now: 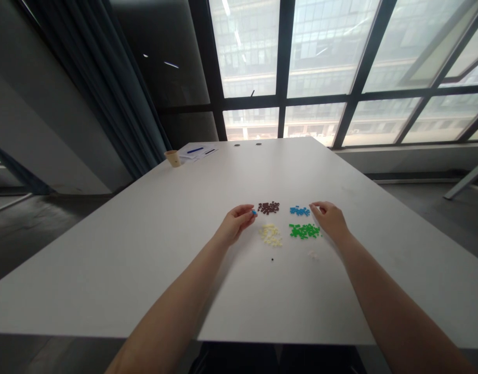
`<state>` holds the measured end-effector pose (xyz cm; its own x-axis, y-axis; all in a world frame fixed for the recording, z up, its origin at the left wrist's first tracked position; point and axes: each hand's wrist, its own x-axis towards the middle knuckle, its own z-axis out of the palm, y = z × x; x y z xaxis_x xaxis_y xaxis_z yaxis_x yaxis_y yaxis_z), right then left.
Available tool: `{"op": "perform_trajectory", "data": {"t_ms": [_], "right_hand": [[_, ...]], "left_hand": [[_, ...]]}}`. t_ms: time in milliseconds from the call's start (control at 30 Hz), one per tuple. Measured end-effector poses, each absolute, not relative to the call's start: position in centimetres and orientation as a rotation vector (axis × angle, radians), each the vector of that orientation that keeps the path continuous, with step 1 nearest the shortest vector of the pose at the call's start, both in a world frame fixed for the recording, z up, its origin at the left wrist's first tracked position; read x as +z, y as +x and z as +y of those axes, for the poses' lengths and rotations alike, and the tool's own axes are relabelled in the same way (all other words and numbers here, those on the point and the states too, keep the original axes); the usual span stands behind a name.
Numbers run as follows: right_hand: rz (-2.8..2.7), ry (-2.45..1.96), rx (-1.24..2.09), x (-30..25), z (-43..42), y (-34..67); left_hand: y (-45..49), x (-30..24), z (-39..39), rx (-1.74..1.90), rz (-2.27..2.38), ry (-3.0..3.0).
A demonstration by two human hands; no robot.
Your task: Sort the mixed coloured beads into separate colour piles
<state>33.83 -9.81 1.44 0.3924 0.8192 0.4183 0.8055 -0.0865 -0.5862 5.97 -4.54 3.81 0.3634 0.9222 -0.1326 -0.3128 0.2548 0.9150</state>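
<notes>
Four small heaps of beads lie on a white table (pixel 145 249): dark brown beads (pixel 268 208), blue beads (pixel 300 211), pale yellow beads (pixel 271 235) and green beads (pixel 304 231). My left hand (pixel 238 222) rests left of the brown heap, its fingers pinched on a blue bead (pixel 254 212). My right hand (pixel 331 218) sits just right of the blue and green heaps, fingertips curled together close to the blue heap; whatever they hold is too small to make out.
A single dark bead (pixel 272 259) and a faint pale one (pixel 313 254) lie loose nearer me. At the far left corner stand a paper cup (pixel 173 158) and papers with pens (pixel 197 152). Large windows and a dark curtain stand beyond the table.
</notes>
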Motion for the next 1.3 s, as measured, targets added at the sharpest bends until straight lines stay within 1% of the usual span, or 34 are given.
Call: {"op": "perform_trajectory", "data": {"t_ms": [167,467,600,767,967,1100,1300], "right_hand": [[-1.430,-1.865,0.021,1.4,-9.8,33.7],[-1.461,-1.852,0.027,1.6,-10.0,33.3],[-1.481,-1.817,0.007,1.8,-10.0,33.1],[-1.561,-1.551,-0.045,3.0,-10.7,31.1],[-1.890,-1.150,-0.084,4.7,-12.6,26.6],[-2.009,-1.100,-0.042,4.5,-13.0,24.9],[-2.013,-1.108,0.022,3.6,-12.4,24.8]], "left_hand": [[6.9,4.9,-6.6,0.917,0.701,0.945],[7.4,4.4,-7.3,0.994,0.717,1.379],[7.4,4.6,-7.3,1.008,0.669,1.472],[7.6,3.9,-7.1,0.955,0.728,1.450],[8.0,3.0,-7.4,0.763,0.783,1.200],[8.1,3.0,-7.6,0.718,0.748,1.158],[8.3,2.6,-7.5,0.710,0.724,1.206]]}}
